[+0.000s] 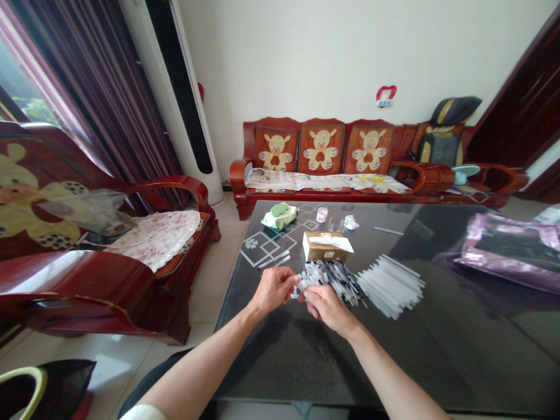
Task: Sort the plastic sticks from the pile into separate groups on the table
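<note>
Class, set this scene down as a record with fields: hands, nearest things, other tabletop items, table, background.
hands: left hand and right hand close together; grip unclear
nearest: jumbled black and white sticks
right of these: spread of white sticks
behind: gold tissue box
far left: green-and-white pack
table: dark table, glossy
background: reddish-brown sofa

The tabletop (455,350) looks glossy, the sticks (391,286) smooth plastic, the sofa frame (240,172) polished wood.

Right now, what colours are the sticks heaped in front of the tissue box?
The heaped sticks are mixed black and whitish, best seen in the head view.
</note>
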`<state>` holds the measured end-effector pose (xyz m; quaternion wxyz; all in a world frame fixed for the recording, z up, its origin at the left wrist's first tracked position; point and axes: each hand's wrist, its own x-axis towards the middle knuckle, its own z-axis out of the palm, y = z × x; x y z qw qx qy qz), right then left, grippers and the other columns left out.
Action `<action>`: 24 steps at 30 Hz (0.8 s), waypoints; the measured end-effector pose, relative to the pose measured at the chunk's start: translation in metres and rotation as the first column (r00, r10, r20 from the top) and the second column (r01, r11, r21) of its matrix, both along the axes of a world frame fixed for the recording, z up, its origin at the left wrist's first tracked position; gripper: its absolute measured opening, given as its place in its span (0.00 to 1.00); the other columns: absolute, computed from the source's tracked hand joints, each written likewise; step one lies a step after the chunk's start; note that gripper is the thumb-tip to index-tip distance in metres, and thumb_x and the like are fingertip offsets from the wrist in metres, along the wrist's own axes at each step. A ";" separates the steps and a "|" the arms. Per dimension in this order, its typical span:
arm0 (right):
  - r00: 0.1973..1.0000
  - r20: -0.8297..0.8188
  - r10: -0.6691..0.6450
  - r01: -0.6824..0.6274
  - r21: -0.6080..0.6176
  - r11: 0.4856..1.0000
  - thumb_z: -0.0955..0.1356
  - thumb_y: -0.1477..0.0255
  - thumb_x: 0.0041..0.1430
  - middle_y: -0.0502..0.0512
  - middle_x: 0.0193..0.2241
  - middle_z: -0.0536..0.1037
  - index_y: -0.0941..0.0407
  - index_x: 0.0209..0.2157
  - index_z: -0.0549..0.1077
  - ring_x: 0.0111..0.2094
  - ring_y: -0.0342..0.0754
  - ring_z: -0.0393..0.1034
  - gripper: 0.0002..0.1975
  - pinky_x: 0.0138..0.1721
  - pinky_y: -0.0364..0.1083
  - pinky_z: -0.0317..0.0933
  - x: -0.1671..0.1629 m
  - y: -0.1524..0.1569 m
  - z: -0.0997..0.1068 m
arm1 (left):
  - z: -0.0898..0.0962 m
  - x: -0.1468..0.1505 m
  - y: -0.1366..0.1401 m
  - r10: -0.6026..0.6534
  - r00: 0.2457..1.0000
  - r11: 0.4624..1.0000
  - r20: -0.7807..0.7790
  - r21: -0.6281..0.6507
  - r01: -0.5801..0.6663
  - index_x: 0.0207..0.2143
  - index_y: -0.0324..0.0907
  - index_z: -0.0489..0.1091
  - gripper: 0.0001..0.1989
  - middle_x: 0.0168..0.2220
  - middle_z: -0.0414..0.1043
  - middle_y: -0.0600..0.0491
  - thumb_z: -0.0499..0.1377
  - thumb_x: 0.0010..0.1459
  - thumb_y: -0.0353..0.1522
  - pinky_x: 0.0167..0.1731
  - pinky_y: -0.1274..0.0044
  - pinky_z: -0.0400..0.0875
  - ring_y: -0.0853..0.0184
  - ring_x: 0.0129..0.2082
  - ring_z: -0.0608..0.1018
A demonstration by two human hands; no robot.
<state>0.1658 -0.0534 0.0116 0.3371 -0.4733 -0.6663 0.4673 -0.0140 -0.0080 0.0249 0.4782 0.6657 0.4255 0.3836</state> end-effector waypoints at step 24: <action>0.535 0.596 -0.599 0.351 0.489 0.799 0.60 0.71 0.60 0.58 0.33 0.80 0.57 0.41 0.75 0.34 0.50 0.73 0.14 0.34 0.44 0.57 0.087 0.025 -0.008 | -0.025 -0.012 0.021 0.058 0.975 0.967 0.213 -0.253 -0.002 0.29 0.36 0.70 0.13 0.18 0.70 0.54 0.65 0.47 0.37 0.18 0.81 0.68 0.72 0.17 0.72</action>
